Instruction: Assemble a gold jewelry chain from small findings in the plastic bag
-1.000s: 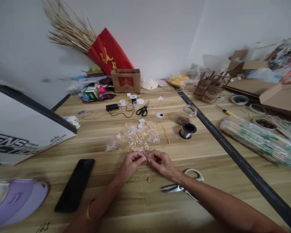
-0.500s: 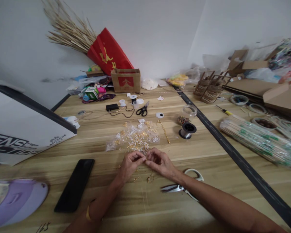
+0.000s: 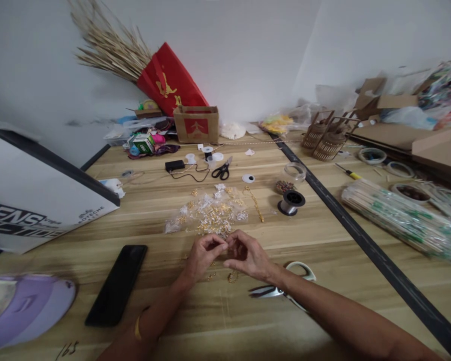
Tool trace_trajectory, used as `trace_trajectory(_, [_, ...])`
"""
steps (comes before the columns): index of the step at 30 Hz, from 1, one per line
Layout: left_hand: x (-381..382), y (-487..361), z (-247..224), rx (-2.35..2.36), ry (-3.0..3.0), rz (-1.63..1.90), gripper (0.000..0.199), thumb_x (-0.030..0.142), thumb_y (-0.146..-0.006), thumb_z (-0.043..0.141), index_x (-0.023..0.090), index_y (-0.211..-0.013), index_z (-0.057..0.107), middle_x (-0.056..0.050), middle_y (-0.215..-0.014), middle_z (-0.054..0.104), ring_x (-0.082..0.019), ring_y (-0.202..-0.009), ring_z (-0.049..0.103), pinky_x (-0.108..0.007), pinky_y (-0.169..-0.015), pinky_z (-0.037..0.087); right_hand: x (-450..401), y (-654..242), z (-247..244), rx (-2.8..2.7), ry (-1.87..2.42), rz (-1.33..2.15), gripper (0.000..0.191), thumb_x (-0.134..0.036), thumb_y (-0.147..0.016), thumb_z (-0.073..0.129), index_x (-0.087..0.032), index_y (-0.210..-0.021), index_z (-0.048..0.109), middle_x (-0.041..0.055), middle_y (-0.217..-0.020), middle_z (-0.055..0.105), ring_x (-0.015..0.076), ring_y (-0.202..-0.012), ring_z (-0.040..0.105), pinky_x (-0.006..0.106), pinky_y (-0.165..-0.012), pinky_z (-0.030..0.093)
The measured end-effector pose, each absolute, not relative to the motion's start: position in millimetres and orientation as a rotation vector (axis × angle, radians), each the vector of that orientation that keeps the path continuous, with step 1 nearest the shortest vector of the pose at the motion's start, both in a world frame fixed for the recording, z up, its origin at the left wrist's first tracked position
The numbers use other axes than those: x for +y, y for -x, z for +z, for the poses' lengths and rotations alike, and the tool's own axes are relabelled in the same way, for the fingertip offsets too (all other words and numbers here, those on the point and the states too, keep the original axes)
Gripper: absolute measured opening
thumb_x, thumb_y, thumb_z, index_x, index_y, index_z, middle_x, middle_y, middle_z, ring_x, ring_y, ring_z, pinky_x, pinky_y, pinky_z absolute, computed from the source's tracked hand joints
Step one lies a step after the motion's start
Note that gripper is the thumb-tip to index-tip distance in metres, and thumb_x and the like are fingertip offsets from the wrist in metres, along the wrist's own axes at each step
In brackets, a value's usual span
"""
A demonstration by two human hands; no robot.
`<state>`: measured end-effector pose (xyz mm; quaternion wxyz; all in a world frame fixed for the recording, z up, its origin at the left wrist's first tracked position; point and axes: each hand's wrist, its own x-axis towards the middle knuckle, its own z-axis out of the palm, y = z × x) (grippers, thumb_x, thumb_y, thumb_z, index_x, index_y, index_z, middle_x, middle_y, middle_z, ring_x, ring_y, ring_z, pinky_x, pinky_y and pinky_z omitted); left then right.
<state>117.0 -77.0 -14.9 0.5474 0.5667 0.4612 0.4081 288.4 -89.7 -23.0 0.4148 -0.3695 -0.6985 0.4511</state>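
Shiny metal glints through the heap of charms (image 3: 216,215), crinkly clear plastic (image 3: 173,225) among it | smooth wood-grain tabletop (image 3: 195,321) beneath the heap | left and nearer than the heap, a smooth dark phone (image 3: 116,286) | right of it, a glossy black spool (image 3: 295,197), silvery wire (image 3: 289,208) gleaming | beyond it, a matt brown paper bag (image 3: 196,126)

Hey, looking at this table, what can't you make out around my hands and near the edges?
All in the head view:
Whatever the left hand may pinch: too small, covered by fingertips.
Part of the pale-handled scissors: hidden by the right forearm.
Single shapes in the gold and silver pile: too small.
The rest of the purple item and white box: cut off by the left edge.
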Motion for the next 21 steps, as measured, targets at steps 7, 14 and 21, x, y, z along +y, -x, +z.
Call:
trace_trajectory(7, [-76.4, -115.7, -17.2, 1.029, -1.374, 0.959, 0.014, 0.026, -0.068, 0.07, 0.014, -0.064, 0.065, -0.001, -0.065, 0.059, -0.013, -0.066, 0.054, -0.023, -0.064, 0.041, -88.6, -286.1, -29.2, -1.76, 1.01, 1.1, 0.019, -0.034, -0.081, 0.061, -0.017, -0.086, 0.055, -0.003, -0.065, 0.05, 0.0079, -0.054, 0.043, 0.019, -0.047, 0.034])
trace_trajectory(14, [-76.9, -116.4, -14.2, 1.003, -1.383, 0.984, 0.017, 0.03, -0.068, 0.071, 0.014, -0.064, 0.066, -0.002, -0.067, 0.059, -0.014, -0.067, 0.053, -0.024, -0.065, 0.041, -87.3, -286.0, -23.2, -1.697, 1.0, 1.225, 0.026, -0.041, -0.084, 0.057, -0.015, -0.08, 0.056, -0.0024, -0.063, 0.048, 0.0088, -0.055, 0.041, 0.021, -0.049, 0.033])
trace_trajectory(21, [-76.6, -115.7, -12.1, 1.005, -1.38, 0.982, 0.016, 0.029, -0.07, 0.07, 0.014, -0.065, 0.066, -0.002, -0.068, 0.059, -0.014, -0.068, 0.053, -0.024, -0.066, 0.041, -86.1, -285.5, -22.6, -1.607, 0.977, 1.353, 0.031, -0.047, -0.082, 0.059, -0.016, -0.079, 0.055, -0.0036, -0.061, 0.044, 0.0087, -0.055, 0.037, 0.021, -0.049, 0.03])
